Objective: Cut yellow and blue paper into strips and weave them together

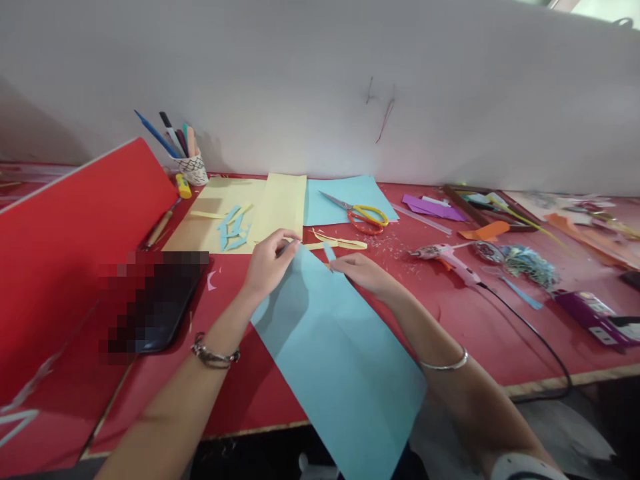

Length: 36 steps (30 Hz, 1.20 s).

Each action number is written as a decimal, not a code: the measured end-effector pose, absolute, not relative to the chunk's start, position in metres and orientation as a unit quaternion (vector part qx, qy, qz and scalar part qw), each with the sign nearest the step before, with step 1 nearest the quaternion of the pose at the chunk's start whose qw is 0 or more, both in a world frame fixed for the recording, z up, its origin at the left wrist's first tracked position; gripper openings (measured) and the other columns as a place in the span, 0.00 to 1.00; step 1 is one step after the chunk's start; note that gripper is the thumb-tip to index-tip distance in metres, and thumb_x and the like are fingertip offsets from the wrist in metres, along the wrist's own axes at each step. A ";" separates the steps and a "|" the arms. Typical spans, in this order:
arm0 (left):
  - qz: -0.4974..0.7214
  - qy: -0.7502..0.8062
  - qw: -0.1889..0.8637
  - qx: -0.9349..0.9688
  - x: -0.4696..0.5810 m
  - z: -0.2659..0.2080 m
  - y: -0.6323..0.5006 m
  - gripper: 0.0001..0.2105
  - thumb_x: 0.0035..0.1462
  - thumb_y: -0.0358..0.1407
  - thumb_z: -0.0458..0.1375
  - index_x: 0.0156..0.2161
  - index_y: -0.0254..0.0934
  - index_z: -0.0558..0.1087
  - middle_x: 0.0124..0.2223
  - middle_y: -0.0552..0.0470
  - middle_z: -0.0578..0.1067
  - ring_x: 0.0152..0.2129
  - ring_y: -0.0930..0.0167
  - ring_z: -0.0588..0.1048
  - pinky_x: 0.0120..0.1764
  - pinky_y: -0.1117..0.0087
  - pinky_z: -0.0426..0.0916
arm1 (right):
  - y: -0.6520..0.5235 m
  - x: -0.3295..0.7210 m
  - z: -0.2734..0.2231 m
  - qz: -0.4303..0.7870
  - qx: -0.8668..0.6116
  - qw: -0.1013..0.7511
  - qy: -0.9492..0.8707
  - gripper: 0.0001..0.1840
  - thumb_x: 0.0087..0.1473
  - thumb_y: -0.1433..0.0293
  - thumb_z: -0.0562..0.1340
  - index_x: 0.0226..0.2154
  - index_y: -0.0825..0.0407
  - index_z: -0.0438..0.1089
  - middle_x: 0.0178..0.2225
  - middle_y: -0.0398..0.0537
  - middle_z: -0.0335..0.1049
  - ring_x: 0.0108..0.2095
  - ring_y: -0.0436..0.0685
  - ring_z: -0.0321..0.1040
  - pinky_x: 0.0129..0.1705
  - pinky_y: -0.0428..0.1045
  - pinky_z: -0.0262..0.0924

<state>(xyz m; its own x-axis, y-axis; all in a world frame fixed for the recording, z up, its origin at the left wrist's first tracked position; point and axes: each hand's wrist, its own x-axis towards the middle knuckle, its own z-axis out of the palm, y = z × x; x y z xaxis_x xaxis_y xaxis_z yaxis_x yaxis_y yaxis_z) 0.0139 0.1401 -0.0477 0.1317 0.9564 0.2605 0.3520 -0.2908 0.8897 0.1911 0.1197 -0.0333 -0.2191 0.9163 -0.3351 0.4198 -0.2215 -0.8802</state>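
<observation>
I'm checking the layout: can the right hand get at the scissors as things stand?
Likely yes: the scissors lie just beyond the right hand, with little but yellow strips between, though it seems busy at the blue sheet.

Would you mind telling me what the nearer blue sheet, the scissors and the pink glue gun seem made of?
Nearer blue sheet: probably paper or thin card, matte, showing no gloss.
Scissors: blades seemingly metal, given their grey sheen; the yellow and red handles look smooth, perhaps plastic.
Pink glue gun: body likely moulded plastic, smooth and rounded.
</observation>
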 end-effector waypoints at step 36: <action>0.016 0.472 -0.089 0.877 0.029 -0.073 0.019 0.14 0.52 0.27 0.47 0.43 0.36 0.70 0.44 0.44 0.69 0.38 0.66 0.67 0.36 0.64 0.67 | 0.080 0.162 -0.044 0.025 -0.475 -0.128 -0.870 0.13 0.57 0.68 0.48 0.32 0.53 0.66 0.29 0.48 0.72 0.27 0.54 0.67 0.20 0.45 0.40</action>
